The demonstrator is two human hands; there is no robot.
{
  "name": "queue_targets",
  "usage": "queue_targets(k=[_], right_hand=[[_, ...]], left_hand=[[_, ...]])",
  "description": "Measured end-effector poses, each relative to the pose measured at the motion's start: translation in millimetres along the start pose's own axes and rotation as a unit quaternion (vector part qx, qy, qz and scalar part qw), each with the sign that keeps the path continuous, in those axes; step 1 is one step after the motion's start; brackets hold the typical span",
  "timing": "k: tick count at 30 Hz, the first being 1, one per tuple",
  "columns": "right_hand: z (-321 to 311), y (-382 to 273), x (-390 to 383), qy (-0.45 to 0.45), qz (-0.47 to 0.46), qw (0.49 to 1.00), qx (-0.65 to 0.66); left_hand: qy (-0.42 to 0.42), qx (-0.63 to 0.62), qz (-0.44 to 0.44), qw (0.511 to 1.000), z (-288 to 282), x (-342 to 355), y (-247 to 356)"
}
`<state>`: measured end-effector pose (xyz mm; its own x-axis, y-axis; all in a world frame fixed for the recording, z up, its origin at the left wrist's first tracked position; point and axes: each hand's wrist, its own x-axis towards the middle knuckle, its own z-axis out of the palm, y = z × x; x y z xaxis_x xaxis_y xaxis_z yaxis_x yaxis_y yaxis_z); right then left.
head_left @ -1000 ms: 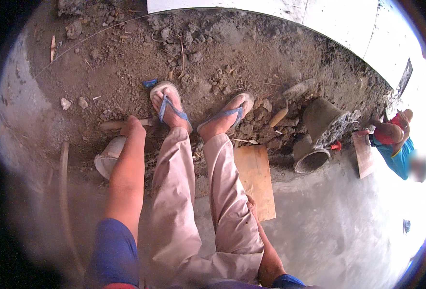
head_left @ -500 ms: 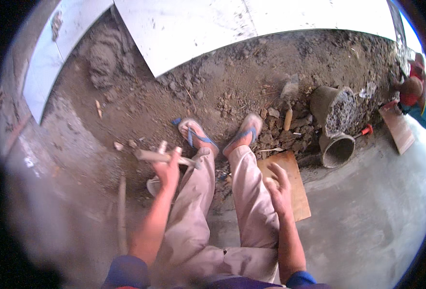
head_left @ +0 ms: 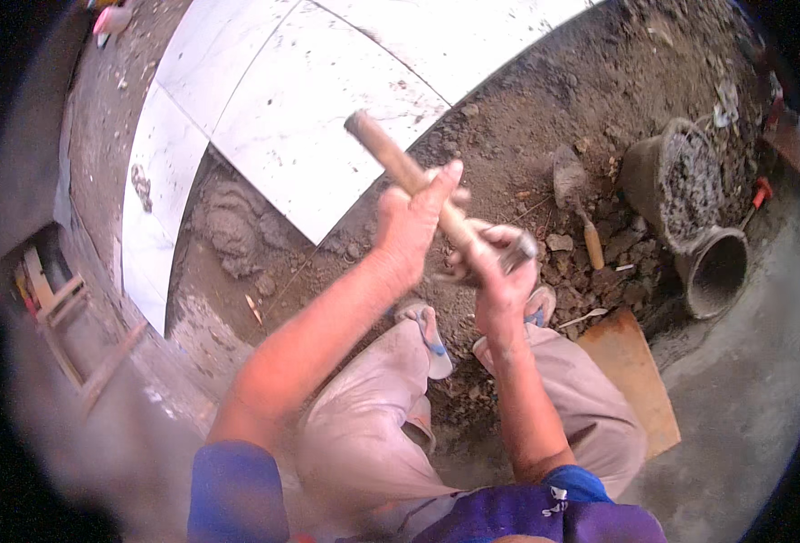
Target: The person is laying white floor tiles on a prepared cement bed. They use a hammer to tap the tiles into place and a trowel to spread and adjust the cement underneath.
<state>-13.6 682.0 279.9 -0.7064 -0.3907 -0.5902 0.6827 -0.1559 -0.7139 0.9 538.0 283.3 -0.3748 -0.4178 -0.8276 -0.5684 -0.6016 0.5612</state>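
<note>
Both hands have risen from knee level; the left hand [head_left: 411,222] is now gripping the wooden handle [head_left: 400,167] of a hammer, the right hand [head_left: 495,267] closing around its metal head [head_left: 517,256]; white tiles [head_left: 327,100] are lying far left, bare soil [head_left: 544,145] remaining uncovered; a trowel [head_left: 573,195] and mortar buckets [head_left: 689,208] are sitting right.

Dirt floor [head_left: 508,136], loose soil w/ rubble. On it: white tiles [head_left: 327,100] laid upper left, trowel [head_left: 573,195], two grey buckets [head_left: 680,181] at right, one tipped on its side, brown board [head_left: 630,371] near concrete edge.
</note>
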Motion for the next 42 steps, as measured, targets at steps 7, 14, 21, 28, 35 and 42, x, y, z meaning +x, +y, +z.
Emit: queue_targets(k=[7,14,21,28,35,42], right_hand=[[-103.4,-0.1,103.4,0.267,-0.133,0.954,-0.015],[-129.6,37.4,124.2,0.286,-0.144,0.947,-0.023],[-126.2,60.3,124.7,0.269,-0.159,0.947,0.078],[-117.0,83.6,118.6,0.387,-0.176,0.904,0.038],[-130.0,84.4,153.9,0.473,-0.385,0.683,-0.403],[-98.7,52.4,146.9,0.395,-0.183,0.9,-0.016]], left_hand=[[0.213,0.531,0.418,0.705,-44.6,239.2,9.6],[0.279,0.636,0.41,0.591,-33.8,331.4,29.2],[0.265,0.63,0.396,0.613,-36.3,321.5,34.1],[0.262,0.623,0.404,0.616,-35.1,320.9,31.4],[0.269,0.615,0.421,0.61,-26.1,322.8,32.4],[0.27,0.605,0.43,0.613,-42.1,326.0,28.5]])
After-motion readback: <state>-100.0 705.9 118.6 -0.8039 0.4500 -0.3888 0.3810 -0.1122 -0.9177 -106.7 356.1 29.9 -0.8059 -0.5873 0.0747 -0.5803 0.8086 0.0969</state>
